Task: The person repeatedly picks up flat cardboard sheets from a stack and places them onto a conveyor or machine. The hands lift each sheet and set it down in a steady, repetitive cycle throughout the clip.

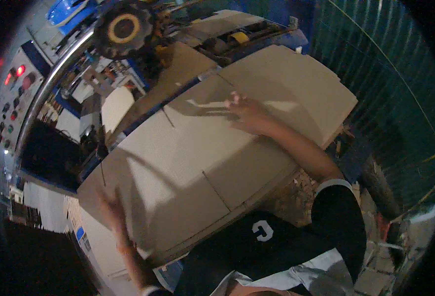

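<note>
A large brown cardboard sheet (163, 163) with several thin dark slots lies in front of me, slanting up to the right. My left hand (112, 209) is at its left end, slightly blurred, with the fingers stretched and apart. Over the far right part of the sheet is my right hand (249, 116), its fingers spread and a little bent, with nothing visible in them. It casts a shadow on the board. Whether either palm presses on the cardboard, I cannot tell.
Beyond the sheet stands a machine with a dark wheel (124, 28) and a curved metal rail (54, 74). A control panel (10, 98) with lit red lamps is at far left. Green corrugated sheeting (385, 93) rises on the right. Scraps (296, 197) lie below the sheet's near edge.
</note>
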Motion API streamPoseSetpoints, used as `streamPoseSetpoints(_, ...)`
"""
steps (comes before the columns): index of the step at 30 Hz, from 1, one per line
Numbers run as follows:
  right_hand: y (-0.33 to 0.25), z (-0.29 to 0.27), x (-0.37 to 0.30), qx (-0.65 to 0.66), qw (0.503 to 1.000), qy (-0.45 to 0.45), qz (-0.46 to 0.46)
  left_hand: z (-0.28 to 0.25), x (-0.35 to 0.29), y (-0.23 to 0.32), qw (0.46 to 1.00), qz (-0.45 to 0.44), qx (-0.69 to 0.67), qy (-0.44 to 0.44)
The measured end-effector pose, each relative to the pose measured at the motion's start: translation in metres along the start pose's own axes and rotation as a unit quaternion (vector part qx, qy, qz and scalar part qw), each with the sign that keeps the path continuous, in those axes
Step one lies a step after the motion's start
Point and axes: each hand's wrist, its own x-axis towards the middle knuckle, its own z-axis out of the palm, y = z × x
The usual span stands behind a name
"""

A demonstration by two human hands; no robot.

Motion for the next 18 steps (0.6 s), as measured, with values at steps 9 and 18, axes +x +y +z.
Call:
streamPoseSetpoints(9, 0.119, 0.001, -0.17, -0.182, 0.852, 0.211, 0.443, -0.072, -0.141, -0.099, 0.881, -0.38, 0.226, 0.165)
streamPoseSetpoints(18, 0.12, -0.012, -0.142, 0.441, 0.574, 0.65, 0.232, -0.125, -0.15, -0.091, 0.789, -0.367, -0.326, 0.37)
